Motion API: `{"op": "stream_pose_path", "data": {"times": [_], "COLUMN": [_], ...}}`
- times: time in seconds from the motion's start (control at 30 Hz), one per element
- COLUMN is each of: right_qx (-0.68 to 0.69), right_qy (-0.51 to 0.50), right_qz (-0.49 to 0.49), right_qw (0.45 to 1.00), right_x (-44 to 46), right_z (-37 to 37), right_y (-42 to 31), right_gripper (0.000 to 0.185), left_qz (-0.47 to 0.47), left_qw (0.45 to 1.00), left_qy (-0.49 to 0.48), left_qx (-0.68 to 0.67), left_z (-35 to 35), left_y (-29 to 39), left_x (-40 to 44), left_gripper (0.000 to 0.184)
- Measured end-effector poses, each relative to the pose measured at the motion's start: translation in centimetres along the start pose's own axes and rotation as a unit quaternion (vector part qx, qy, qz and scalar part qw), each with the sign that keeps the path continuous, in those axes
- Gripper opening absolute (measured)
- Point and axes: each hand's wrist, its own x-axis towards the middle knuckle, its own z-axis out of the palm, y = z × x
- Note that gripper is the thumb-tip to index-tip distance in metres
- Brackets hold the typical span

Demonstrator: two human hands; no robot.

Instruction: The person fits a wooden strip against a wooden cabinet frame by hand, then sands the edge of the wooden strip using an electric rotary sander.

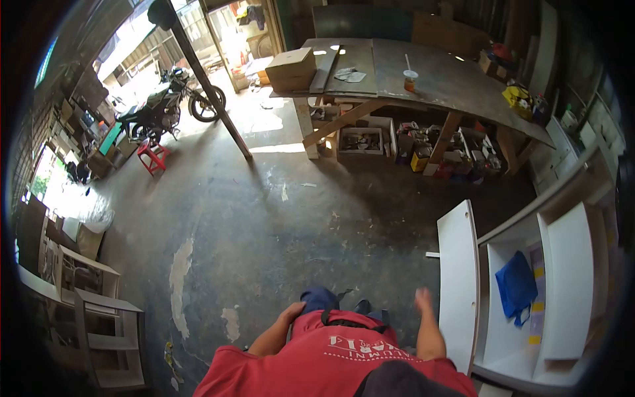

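My left hand (292, 311) rests against the dark blue trouser leg (319, 300) over my raised knee. Its fingers look flat, partly hidden by the angle, and I see nothing in them. Out to the side, my right hand (423, 300) hangs in the air, slightly blurred, with its fingers stretched and no object visible in it. The nearest thing to it is a tall white panel (456, 284), with a small gap between them. Past that panel a blue bag (517, 284) sits inside a white cabinet (493, 354).
A long workbench (436, 79) holds a cardboard box (291, 69) and a drink cup (410, 81); crates (364, 141) stand beneath. A slanted post (211, 89) rises near a motorcycle (162, 109) and a red stool (152, 157). Shelf units (112, 342) stand at left.
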Motion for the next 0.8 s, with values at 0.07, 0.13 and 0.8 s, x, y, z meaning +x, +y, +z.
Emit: {"op": "stream_pose_path", "data": {"times": [0.07, 0.13, 0.8], "right_qx": [-0.046, 0.099, 0.092], "right_qy": [0.051, 0.096, -0.103], "right_qz": [-0.144, -0.206, 0.042], "right_qw": [0.987, 0.969, 0.99], "right_x": [12.6, 23.2, 33.6], "right_z": [-4.1, -5.6, 3.3], "right_y": [-12.1, -20.7, -54.1], "right_gripper": [0.031, 0.027, 0.044], "left_qz": [-0.034, -0.065, 0.349], "left_qw": [0.999, 0.996, 0.841], "left_qy": [-0.014, -0.03, 0.413], "left_qx": [0.024, 0.055, -0.027], "left_z": [-2.0, -5.0, -39.4], "left_y": [6.2, 13.0, 73.0], "left_x": [2.2, 3.6, 43.6], "left_gripper": [0.056, 0.06, 0.087]}}
